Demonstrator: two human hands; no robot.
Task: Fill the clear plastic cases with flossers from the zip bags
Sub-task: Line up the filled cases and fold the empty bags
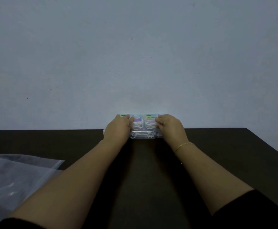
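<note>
- Cases (142, 128) sit at the far edge of the counter (217, 146), centre of frame, against the wall (135, 55). They look like a stacked block: two labelled ones side by side on top, at least one more beneath.
- Long axis of the block runs left-right across the frame.
- Left hand (118, 126) grips the left end, right hand (169, 125) the right end; fingers curled over the tops, thumbs not visible. Both are equally near, arms at full reach.
- White flossers (141, 135) show through the clear plastic, so the cases look filled already; my read is the hands are squaring or parking the stack.
- Bags (14, 177) lie lower left, well apart from the cases; they look mostly empty, contents hard to tell.
- Hidden: outer ends of the cases under the hands, exact case count, whether lids are latched. Labels are too blurred to read.
</note>
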